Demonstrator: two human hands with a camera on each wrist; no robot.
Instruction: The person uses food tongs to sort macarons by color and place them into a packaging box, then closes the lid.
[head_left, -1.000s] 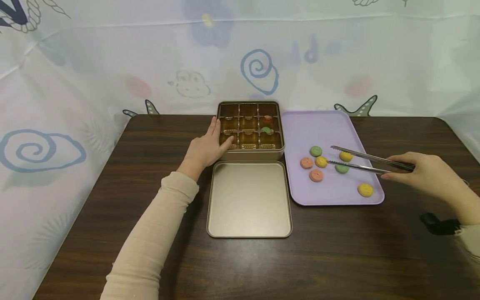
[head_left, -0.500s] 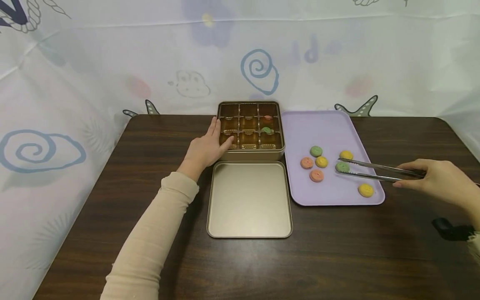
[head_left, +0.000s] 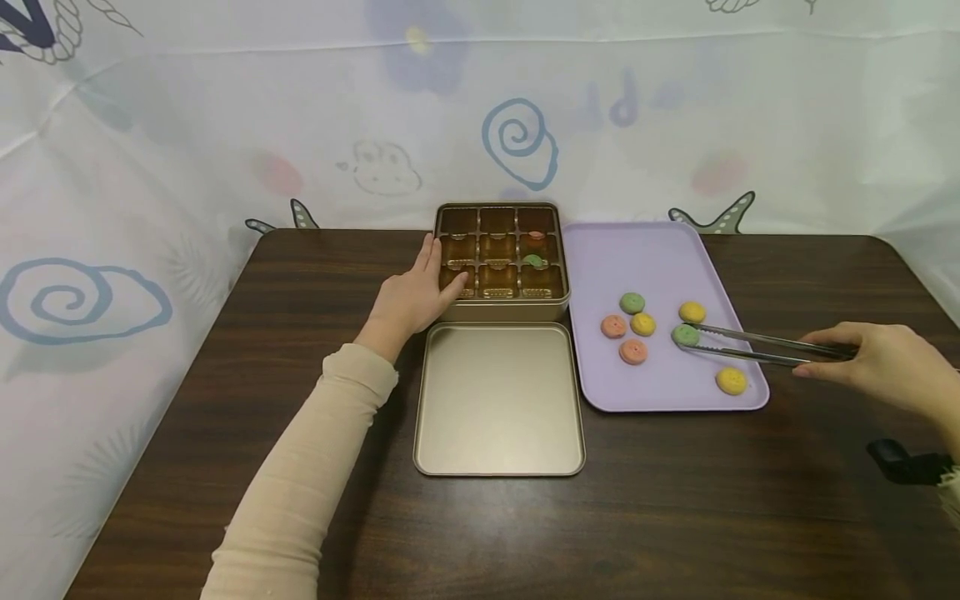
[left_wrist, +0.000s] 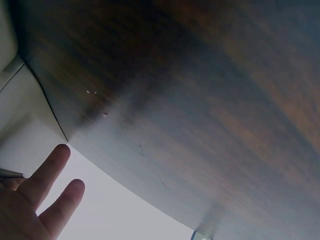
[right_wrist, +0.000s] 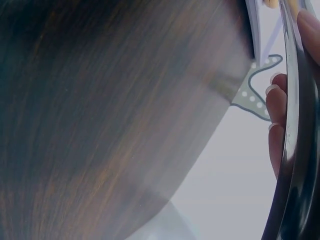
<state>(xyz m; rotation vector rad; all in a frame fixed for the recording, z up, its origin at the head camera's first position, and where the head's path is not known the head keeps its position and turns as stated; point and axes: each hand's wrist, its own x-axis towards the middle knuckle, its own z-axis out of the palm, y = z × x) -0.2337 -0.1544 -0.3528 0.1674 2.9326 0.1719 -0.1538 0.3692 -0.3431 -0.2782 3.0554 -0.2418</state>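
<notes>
In the head view my left hand (head_left: 411, 300) rests against the left side of a gold tin (head_left: 502, 312), fingers straight, thumb reaching over its front left corner. The tin holds a divided insert; a pink macaron (head_left: 536, 236) and a green macaron (head_left: 533, 261) show in its right column. My right hand (head_left: 885, 362) grips metal tongs (head_left: 787, 342) near their rear end. The tong tips lie on either side of a green macaron (head_left: 686, 335) on the lilac tray (head_left: 637, 258). In the right wrist view, fingers (right_wrist: 276, 107) curl along the tongs.
A flat gold lid (head_left: 498, 400) lies before the tin, left of the tray. Other pink, green and yellow macarons, such as a yellow one (head_left: 731, 381), are spread over the tray. A printed cloth (head_left: 337, 108) hangs behind the dark wooden table (head_left: 675, 508).
My right hand has moved right and slightly toward me, taking the tongs from around the yellow macarons to the green one, and their tips have drawn closer together. My left hand stays put.
</notes>
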